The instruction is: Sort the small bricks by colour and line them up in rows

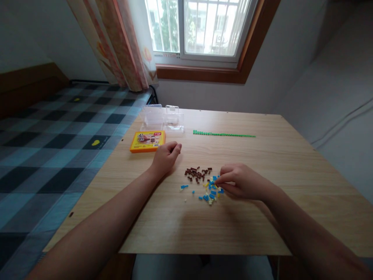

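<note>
My right hand [243, 181] reaches into a loose pile of small blue building bricks [212, 194]. Its thumb and index finger are pinched together at the pile's right side; what lies between the tips is too small to make out. Pale yellow bricks [210, 202] are mixed in with the blue ones. Just behind this pile lies a group of brown bricks [193, 171]. My left hand [166, 155] rests on the table as a loose fist, left of the brown bricks. Its curled fingers hide whatever may be inside.
Beside my left hand lies a yellow-orange box [147, 141] with a printed lid. Clear plastic cases [174, 122] stand open behind it. A long row of green bricks [223, 134] runs across the back of the wooden table [291, 163]. A checkered bed [58, 155] adjoins on the left.
</note>
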Demonstrator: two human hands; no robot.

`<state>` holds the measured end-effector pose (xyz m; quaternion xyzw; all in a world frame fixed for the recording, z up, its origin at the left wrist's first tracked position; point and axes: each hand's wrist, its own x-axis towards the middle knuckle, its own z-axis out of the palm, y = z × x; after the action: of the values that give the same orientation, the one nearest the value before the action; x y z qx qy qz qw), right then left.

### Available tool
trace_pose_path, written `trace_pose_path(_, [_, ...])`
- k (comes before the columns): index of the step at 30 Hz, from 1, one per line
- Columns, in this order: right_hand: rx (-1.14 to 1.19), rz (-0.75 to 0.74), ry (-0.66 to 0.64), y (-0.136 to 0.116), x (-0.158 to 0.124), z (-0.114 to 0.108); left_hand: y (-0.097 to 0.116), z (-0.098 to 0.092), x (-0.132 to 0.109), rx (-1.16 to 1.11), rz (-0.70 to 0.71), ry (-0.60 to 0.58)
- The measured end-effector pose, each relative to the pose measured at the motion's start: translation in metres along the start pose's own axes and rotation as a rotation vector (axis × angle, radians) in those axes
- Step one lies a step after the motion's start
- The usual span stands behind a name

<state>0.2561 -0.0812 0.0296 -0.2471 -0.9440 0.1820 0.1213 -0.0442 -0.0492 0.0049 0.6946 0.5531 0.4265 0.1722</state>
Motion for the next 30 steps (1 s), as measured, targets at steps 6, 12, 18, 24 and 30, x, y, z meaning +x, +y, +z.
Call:
trace_pose_path(6, [-0.008, 0.020, 0.037, 0.000, 0.006, 0.013, 0.000, 0.001, 0.000, -0.001, 0.010, 0.003])
trace_pose_path(12, [-0.050, 0.098, 0.111, 0.001, 0.009, 0.018, 0.001, 0.001, 0.000, 0.004, 0.010, -0.002])
trace_pose_path(18, [0.047, 0.042, 0.147, 0.008, 0.000, 0.005, 0.002, 0.001, -0.001, -0.005, 0.024, -0.007])
trace_pose_path(24, [0.076, 0.003, 0.009, 0.006, -0.003, 0.002, 0.002, 0.001, -0.001, 0.000, 0.022, -0.010])
trace_pose_path(30, [0.023, 0.051, -0.055, 0.008, -0.006, -0.001, 0.003, 0.000, -0.001, -0.008, 0.013, -0.018])
